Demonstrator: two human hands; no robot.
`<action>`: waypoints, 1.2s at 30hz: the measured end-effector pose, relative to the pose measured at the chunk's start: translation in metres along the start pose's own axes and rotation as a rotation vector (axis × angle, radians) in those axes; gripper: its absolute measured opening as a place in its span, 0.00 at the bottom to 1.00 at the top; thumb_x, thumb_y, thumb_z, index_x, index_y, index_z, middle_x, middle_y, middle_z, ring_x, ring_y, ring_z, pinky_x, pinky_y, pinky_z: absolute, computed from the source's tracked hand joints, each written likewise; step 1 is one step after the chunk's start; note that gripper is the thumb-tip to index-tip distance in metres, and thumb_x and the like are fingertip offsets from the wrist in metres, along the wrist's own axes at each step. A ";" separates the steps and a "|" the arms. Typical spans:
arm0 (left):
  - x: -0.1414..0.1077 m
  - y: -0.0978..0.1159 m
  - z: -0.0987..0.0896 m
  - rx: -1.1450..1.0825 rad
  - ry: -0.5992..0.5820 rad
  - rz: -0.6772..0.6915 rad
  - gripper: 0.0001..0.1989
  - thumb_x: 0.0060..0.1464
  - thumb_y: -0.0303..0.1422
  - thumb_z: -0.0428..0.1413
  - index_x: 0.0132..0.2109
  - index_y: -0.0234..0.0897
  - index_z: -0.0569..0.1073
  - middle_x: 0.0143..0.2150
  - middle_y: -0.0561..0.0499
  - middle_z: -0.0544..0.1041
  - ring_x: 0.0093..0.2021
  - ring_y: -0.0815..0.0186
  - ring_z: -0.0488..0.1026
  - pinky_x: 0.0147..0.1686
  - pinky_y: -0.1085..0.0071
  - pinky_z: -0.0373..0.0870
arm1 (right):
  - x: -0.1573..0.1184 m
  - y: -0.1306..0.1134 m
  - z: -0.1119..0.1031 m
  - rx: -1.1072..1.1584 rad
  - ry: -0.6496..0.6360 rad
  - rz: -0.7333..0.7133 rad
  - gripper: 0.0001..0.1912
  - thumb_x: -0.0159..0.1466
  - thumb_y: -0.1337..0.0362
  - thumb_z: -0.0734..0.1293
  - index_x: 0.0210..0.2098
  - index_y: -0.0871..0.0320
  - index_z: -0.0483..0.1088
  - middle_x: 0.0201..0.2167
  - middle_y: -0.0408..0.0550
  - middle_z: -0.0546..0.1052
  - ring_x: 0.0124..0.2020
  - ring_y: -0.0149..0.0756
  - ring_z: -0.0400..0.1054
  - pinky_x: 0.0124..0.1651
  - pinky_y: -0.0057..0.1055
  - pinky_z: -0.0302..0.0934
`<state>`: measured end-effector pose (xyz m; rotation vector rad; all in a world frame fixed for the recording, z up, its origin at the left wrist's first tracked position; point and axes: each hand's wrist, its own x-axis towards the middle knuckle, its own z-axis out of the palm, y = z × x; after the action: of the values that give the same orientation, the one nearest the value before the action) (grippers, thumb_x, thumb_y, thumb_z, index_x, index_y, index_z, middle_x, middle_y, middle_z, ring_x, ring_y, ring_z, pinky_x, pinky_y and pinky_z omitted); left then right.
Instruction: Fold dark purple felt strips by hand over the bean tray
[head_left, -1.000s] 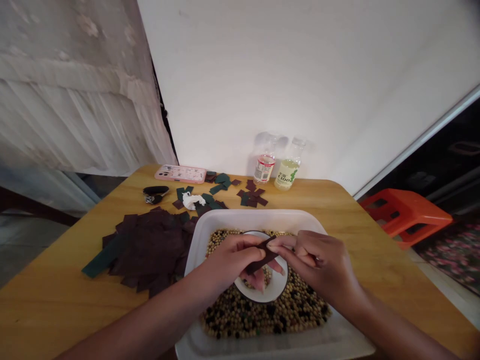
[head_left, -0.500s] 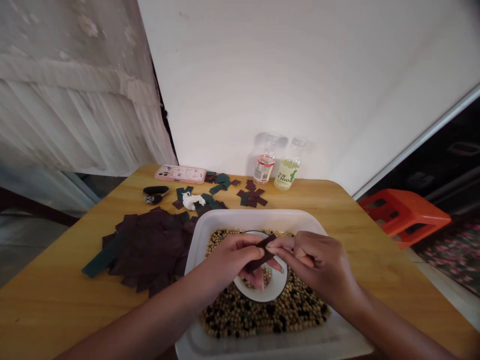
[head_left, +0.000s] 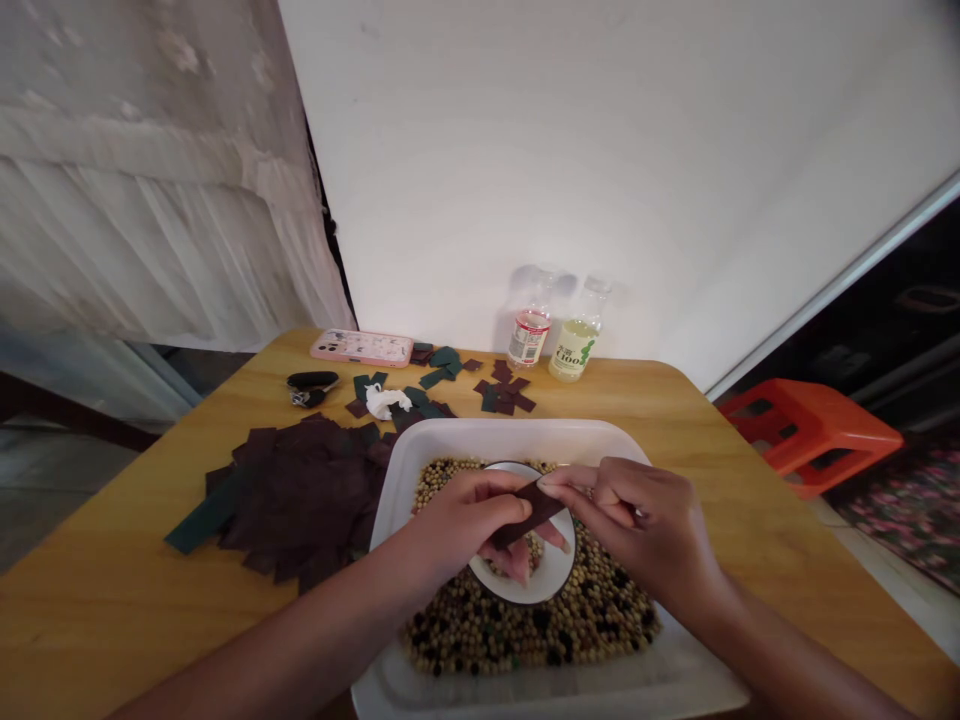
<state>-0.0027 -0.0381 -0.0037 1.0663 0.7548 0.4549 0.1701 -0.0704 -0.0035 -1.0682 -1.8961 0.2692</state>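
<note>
Narrow dark maroon strip (head_left: pixel 529 513) held above round white bowl (head_left: pixel 551 578), clamped between fingers (head_left: pixel 521 507) of left hand (head_left: pixel 469 515) and fingertips (head_left: pixel 547 483) of right hand (head_left: pixel 637 520); nothing between strip and fingers. Lower left fingers curl under strip, inside bowl rim. Bowl sits among tan and black beans (head_left: pixel 525 635) in white rectangular tray (head_left: pixel 495 435). Yellow wooden desk (head_left: pixel 112 590) carries pile of maroon and green squares (head_left: pixel 300 495) left of tray. Beyond: pink-cased phone (head_left: pixel 361 348), red-labelled plastic bottle (head_left: pixel 529 338), green-labelled plastic bottle (head_left: pixel 576 350).
</note>
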 end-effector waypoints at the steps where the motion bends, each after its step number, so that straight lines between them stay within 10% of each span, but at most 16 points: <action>1: 0.000 0.000 0.000 -0.008 0.011 0.001 0.11 0.44 0.34 0.51 0.35 0.33 0.73 0.29 0.50 0.77 0.17 0.75 0.66 0.19 0.78 0.61 | 0.000 0.000 0.000 -0.010 0.003 0.007 0.23 0.58 0.71 0.65 0.15 0.56 0.47 0.12 0.37 0.58 0.30 0.37 0.74 0.21 0.22 0.60; 14: 0.001 -0.001 0.001 -0.072 0.010 -0.021 0.10 0.43 0.33 0.53 0.33 0.32 0.74 0.29 0.48 0.77 0.16 0.75 0.67 0.19 0.76 0.65 | 0.004 -0.001 0.002 0.037 -0.023 0.033 0.19 0.56 0.70 0.66 0.17 0.56 0.52 0.21 0.42 0.75 0.31 0.35 0.74 0.27 0.24 0.65; 36: 0.000 0.002 0.001 -0.107 0.034 0.003 0.09 0.44 0.31 0.53 0.34 0.33 0.73 0.29 0.49 0.77 0.18 0.75 0.69 0.20 0.77 0.66 | 0.000 -0.002 0.002 0.079 -0.029 0.173 0.21 0.56 0.67 0.66 0.16 0.55 0.50 0.17 0.42 0.71 0.31 0.39 0.74 0.25 0.24 0.64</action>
<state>-0.0015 -0.0380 -0.0016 0.9619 0.7505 0.5116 0.1674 -0.0711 -0.0031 -1.1821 -1.8049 0.4568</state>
